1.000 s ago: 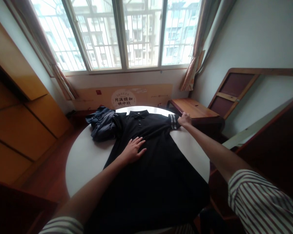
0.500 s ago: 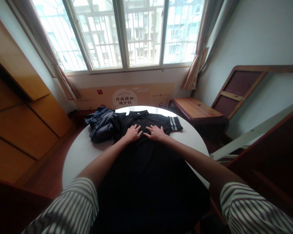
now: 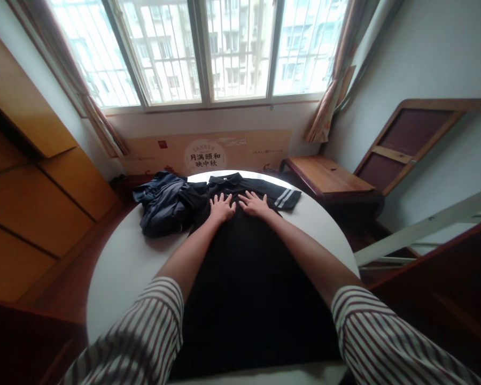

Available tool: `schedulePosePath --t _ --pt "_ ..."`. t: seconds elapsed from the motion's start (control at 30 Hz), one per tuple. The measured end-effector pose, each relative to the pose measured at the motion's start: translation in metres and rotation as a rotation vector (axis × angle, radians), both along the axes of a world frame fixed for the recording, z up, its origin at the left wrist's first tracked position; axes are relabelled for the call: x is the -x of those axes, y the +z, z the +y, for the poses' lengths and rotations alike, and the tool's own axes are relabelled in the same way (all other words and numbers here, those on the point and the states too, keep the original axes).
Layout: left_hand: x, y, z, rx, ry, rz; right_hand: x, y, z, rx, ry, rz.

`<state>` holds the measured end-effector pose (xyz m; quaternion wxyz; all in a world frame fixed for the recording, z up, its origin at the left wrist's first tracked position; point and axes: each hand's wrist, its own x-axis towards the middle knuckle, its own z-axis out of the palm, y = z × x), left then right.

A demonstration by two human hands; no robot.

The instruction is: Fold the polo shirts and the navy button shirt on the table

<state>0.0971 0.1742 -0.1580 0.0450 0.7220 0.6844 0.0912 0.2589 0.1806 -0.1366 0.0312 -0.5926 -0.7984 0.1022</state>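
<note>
A black polo shirt (image 3: 256,289) lies spread on a round white table (image 3: 116,289), its collar at the far side and its hem towards me. Two pale stripes mark the sleeve on the right. My left hand (image 3: 223,207) rests on the chest of the shirt, fingers spread. Beside it, my right hand (image 3: 254,204) also lies flat on the cloth with its fingers apart; a small gap separates the two. Neither hand grips anything. Left of the shirt sits a crumpled pile of dark clothes (image 3: 164,206), which touches or overlaps the left sleeve.
A low wooden table (image 3: 328,176) stands behind on the right, near a leaning wooden frame (image 3: 409,136). Orange-brown cabinets (image 3: 64,198) line the left side. A printed cardboard panel (image 3: 264,152) is under the window (image 3: 240,48).
My hands have pushed slightly farther up the shirt towards the collar. The view has tilted down, and the shirt's hem now lies flatter, with its near edge showing on the table.
</note>
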Motion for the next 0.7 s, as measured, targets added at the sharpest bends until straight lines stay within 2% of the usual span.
schedulePosePath --t 0.13,0.27,0.37,0.47,0.53,0.6,0.63,0.7 --pt "0.000 0.000 0.000 -0.015 -0.002 0.011 0.011 0.002 -0.024 -0.086 -0.022 0.006" --pt "-0.002 0.010 -0.010 -0.037 -0.008 0.022 0.030 -0.001 -0.086 -0.121 0.038 0.011" --pt "0.001 0.028 -0.021 -0.099 -0.013 0.035 0.034 -0.005 -0.148 -0.108 0.180 0.034" --pt "0.020 0.055 -0.038 -0.181 0.001 0.056 0.026 -0.001 -0.217 -0.047 0.424 0.117" --pt "0.041 0.075 -0.050 -0.282 0.064 0.079 0.019 0.003 -0.261 0.009 0.633 0.181" --pt "0.067 0.092 -0.061 -0.380 0.203 0.091 0.016 0.006 -0.297 0.010 0.797 0.238" --pt "0.080 0.098 -0.065 -0.392 0.288 0.082 0.017 0.005 -0.312 -0.019 0.839 0.256" --pt "0.104 0.104 -0.070 -0.308 0.433 0.028 0.025 -0.001 -0.330 -0.127 0.844 0.245"
